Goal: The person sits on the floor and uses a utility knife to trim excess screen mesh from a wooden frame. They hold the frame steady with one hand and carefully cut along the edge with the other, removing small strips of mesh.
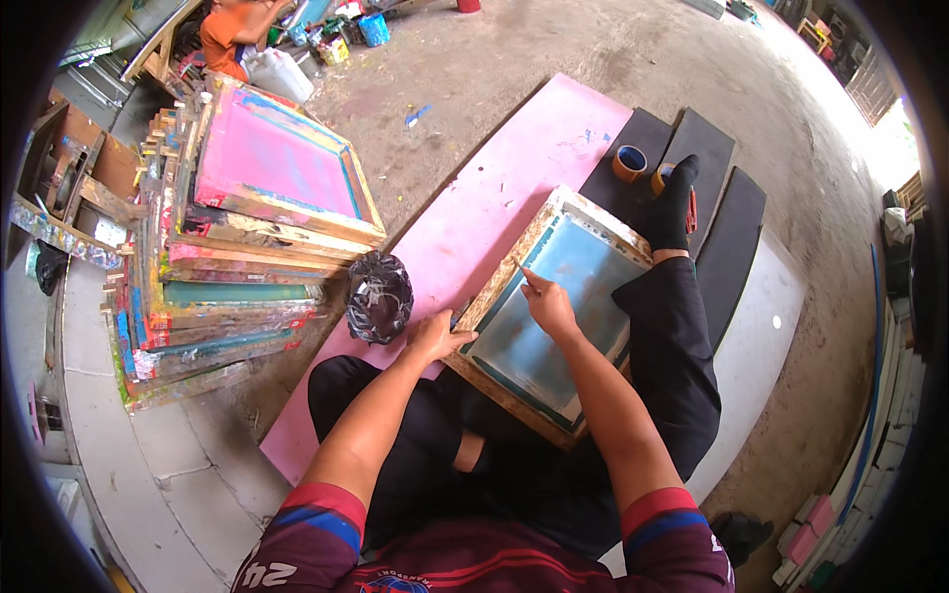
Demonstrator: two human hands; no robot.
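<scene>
A white two-digit number (268,573) is borne on the left sleeve (314,542) of the maroon shirt (484,555), and on its chest a pale word in capitals (406,578) is printed by a blue-and-red emblem (393,587). On the right sleeve (664,534), a white mark (717,545) is only partly shown and cannot be read.
</scene>
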